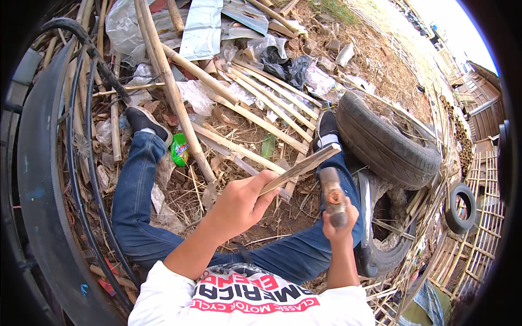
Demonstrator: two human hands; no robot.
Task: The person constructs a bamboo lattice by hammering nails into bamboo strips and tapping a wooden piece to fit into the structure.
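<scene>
My left hand (242, 201) is closed around one end of a flat, weathered wooden strip (304, 167), which slants up to the right. In my right hand (342, 221) is a hammer (332, 190), held upright with its worn metal head towards me; the fist hides most of its handle. The hammer head is close beside the strip, near my right knee. Beyond my hands, several pale bamboo slats (272, 104) lie side by side across a crosspiece (300, 157) on the ground. A flat greyish strip (231, 156) lies in front of them.
A large worn tyre (389, 142) lies by my right foot, with a smaller tyre (460, 208) farther right. Black curved metal tubing (76, 157) and a long black seat-like piece (41, 179) line the left. Bamboo poles (174, 98), plastic scraps and a green wrapper (179, 149) litter the dirt.
</scene>
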